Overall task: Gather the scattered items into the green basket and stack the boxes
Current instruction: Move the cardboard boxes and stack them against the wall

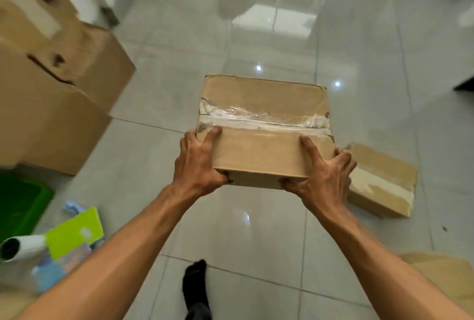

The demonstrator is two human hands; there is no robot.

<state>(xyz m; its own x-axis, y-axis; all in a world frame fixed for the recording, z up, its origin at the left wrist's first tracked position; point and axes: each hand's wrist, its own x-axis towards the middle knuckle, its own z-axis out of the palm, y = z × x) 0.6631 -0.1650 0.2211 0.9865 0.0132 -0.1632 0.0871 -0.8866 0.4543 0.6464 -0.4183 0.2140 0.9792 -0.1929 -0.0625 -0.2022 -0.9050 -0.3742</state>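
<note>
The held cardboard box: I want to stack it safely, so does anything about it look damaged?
Yes. The cardboard box has crumpled, peeling clear tape across its top, with torn paper at both ends.

Bright, even indoor light glares off the glossy floor tiles (269, 45) at upper centre, while motion blur smears the stacked boxes (51, 68) at left.

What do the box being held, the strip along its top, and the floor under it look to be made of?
Held box: brown corrugated cardboard, matte, with dented corners. Strip: clear plastic packing tape, glossy and wrinkled. Floor: glazed tile, probably ceramic, mirror-shiny with grout lines and light reflections.
</note>
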